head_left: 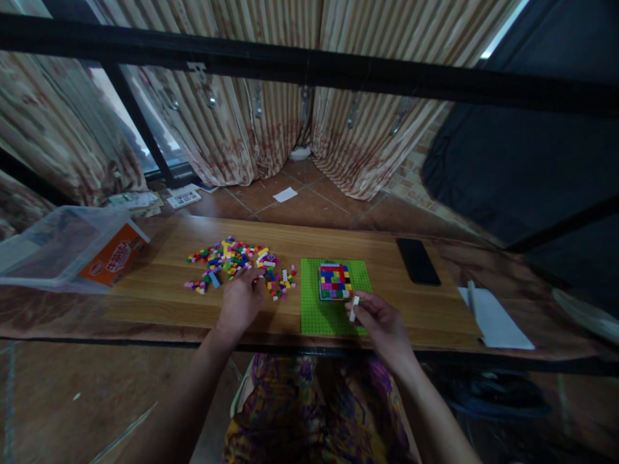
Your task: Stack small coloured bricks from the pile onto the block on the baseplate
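My right hand pinches a white toy brick between thumb and fingers, over the right part of a green studded baseplate. Just beyond that brick, a square block of multicoloured bricks stands on the baseplate, with red along its far and right sides. My left hand is at the near edge of a loose pile of small coloured bricks. Its fingers are curled together at the bricks, and whatever they may hold is too small to make out.
A clear plastic box with an orange label stands at the table's left end. Right of the baseplate lies a black phone. White paper lies beyond the wooden board's right end. A dark bar crosses the upper view.
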A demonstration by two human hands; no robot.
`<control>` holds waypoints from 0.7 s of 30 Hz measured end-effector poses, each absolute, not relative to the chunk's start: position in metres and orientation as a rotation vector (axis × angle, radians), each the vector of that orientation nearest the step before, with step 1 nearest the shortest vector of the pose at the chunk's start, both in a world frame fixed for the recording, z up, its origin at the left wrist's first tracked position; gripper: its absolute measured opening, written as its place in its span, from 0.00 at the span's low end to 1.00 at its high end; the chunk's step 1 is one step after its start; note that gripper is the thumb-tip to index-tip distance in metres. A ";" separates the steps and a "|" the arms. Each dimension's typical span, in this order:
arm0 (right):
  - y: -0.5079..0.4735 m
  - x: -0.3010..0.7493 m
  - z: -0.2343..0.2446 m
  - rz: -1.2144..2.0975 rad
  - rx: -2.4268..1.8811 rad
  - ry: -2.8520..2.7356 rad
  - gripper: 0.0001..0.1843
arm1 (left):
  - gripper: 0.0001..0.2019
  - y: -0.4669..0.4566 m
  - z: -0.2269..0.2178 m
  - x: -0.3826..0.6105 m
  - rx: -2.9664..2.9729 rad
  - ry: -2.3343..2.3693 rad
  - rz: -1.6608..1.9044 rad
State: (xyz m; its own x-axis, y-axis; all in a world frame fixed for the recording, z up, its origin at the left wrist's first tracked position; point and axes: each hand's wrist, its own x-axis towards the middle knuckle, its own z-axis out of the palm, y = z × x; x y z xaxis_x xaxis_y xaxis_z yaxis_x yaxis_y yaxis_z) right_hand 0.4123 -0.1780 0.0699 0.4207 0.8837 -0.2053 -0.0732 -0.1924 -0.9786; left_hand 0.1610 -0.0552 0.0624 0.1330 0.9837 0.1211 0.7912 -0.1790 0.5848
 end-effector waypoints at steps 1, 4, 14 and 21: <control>-0.175 0.416 0.069 0.978 -1.520 -0.788 0.24 | 0.14 -0.049 0.060 0.160 2.090 1.744 0.635; -0.167 0.423 0.065 0.857 -1.574 -0.874 0.22 | 0.15 -0.036 0.053 0.159 2.166 1.800 0.541; -0.159 0.408 0.061 0.889 -1.497 -0.730 0.25 | 0.21 -0.097 0.067 0.223 2.037 1.120 0.733; -0.161 0.396 0.066 0.947 -1.475 -0.759 0.23 | 0.19 -0.104 0.078 0.255 2.115 0.879 0.617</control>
